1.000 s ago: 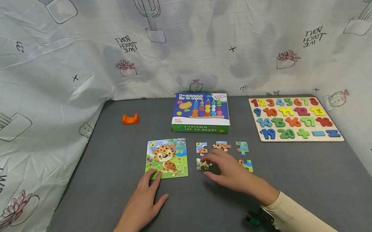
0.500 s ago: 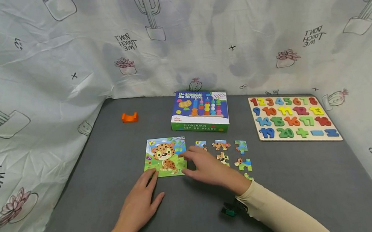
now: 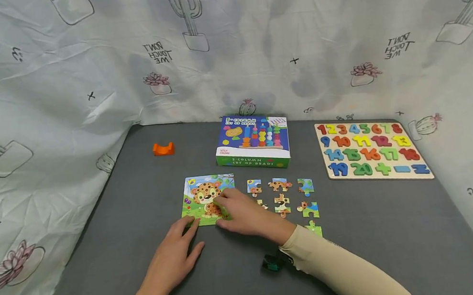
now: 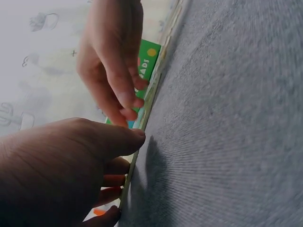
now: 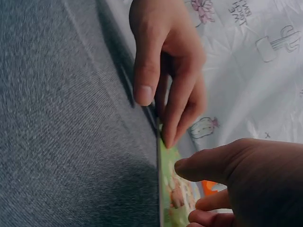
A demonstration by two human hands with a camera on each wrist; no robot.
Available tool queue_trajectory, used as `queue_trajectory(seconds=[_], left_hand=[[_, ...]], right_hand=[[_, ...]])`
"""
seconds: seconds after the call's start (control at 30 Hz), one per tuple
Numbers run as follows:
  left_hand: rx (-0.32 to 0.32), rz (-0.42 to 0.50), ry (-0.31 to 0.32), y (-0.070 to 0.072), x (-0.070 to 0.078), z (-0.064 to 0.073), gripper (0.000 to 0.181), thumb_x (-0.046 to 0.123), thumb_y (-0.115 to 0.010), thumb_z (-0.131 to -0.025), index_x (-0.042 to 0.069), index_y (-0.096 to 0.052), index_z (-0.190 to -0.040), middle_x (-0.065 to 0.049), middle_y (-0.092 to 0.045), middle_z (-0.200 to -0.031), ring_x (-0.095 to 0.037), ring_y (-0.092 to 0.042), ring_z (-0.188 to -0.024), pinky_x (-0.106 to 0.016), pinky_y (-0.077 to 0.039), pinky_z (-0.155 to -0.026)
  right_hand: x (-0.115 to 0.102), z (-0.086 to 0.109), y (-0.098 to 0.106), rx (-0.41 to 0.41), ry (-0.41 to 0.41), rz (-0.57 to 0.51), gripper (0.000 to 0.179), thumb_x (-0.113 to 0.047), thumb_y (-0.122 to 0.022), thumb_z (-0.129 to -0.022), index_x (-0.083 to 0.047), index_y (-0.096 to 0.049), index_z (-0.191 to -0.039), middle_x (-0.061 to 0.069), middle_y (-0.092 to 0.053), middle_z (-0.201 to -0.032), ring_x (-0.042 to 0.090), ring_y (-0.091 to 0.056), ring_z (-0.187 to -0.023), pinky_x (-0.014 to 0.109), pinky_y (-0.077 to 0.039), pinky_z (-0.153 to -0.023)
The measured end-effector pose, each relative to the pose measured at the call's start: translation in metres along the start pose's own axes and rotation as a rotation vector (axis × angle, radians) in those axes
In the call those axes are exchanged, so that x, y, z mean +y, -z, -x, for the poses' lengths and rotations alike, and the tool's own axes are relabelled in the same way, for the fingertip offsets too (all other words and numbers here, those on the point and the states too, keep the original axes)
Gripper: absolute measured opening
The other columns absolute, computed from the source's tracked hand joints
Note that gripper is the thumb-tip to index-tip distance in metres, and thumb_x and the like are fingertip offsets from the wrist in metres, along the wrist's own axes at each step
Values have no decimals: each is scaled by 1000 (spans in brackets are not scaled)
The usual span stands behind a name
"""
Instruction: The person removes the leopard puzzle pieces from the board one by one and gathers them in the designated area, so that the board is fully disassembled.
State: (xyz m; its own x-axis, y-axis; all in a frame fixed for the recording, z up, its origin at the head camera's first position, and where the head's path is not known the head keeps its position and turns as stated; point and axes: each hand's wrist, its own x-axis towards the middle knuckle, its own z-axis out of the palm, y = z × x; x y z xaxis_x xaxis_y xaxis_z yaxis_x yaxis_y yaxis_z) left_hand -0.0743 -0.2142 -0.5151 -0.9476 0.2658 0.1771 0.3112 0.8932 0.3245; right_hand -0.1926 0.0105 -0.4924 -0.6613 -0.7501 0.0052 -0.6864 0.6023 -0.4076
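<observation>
A square leopard-cub picture board lies on the grey table in the head view. At its lower left edge, the fingertips of my left hand rest on it, thumb spread away. My right hand is over the board's right half with loosely bent fingers. In the right wrist view, the right thumb and fingers stand apart, nothing visible between them. Right of the board are loose jigsaw pieces, including a blue-green piece and a leopard-face piece. My right hand and forearm may hide others.
A bead-set box stands behind the board and pieces. To the right is a wooden number board with coloured numerals. An orange, curved plastic object sits at the back left. Cactus-print cloth hangs behind the table.
My right hand has moved left from above the loose pieces to over the picture board, uncovering several pieces. The left hand has stayed at the board's lower edge, shifting only slightly.
</observation>
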Motion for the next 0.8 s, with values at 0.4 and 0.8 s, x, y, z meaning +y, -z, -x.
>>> queue_trajectory(seconds=[0.4, 0.8], left_hand=[[-7, -3, 24, 0, 1, 1, 61, 25, -87, -97, 0, -65, -148, -17, -55, -151, -38, -54, -139, -54, -57, -100], [-26, -4, 29, 0, 3, 1, 64, 26, -86, -97, -2, -64, -149, -18, -54, -152, -38, -53, -140, -55, -61, -90]], right_hand=[[-2, -10, -5, 11, -40, 12, 43, -36, -82, -99, -9, -73, -131, 6, -62, -119, 20, -59, -105, 37, -54, -90], [-1, -20, -7, 5, -116, -87, 36, -31, -88, -93, -12, -69, -117, -1, -59, -104, 15, -56, -92, 32, -52, -78]])
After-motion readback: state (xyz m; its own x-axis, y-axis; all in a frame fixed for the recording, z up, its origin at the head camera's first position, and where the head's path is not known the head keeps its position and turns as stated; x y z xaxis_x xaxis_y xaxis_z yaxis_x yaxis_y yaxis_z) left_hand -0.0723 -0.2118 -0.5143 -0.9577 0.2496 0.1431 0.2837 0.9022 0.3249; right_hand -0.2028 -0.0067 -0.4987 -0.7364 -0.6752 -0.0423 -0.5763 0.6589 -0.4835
